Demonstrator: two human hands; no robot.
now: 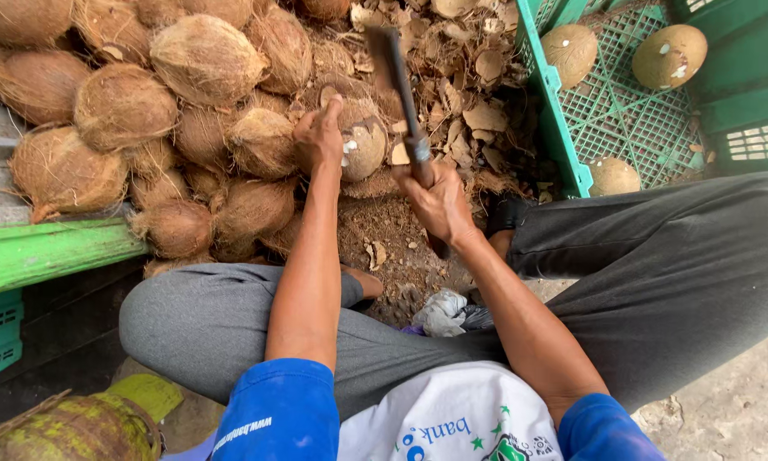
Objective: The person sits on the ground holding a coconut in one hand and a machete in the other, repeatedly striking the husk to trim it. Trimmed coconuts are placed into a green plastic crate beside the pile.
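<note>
My left hand (pixel 320 137) grips a partly husked brown coconut (pixel 363 147) that rests on a bed of husk chips in front of me. My right hand (pixel 439 201) is closed on the handle of a dark cleaver (pixel 394 67), whose blade is raised over the coconut and points away from me. White chip marks show on the coconut's near side. My knees in grey trousers frame the spot on both sides.
A heap of fibrous coconuts (pixel 205 60) fills the left and back. A green plastic crate (pixel 563 128) at the right holds three peeled coconuts (pixel 670 55). A green board (pixel 43 252) lies at left, a crumpled cloth (pixel 442 312) by my legs.
</note>
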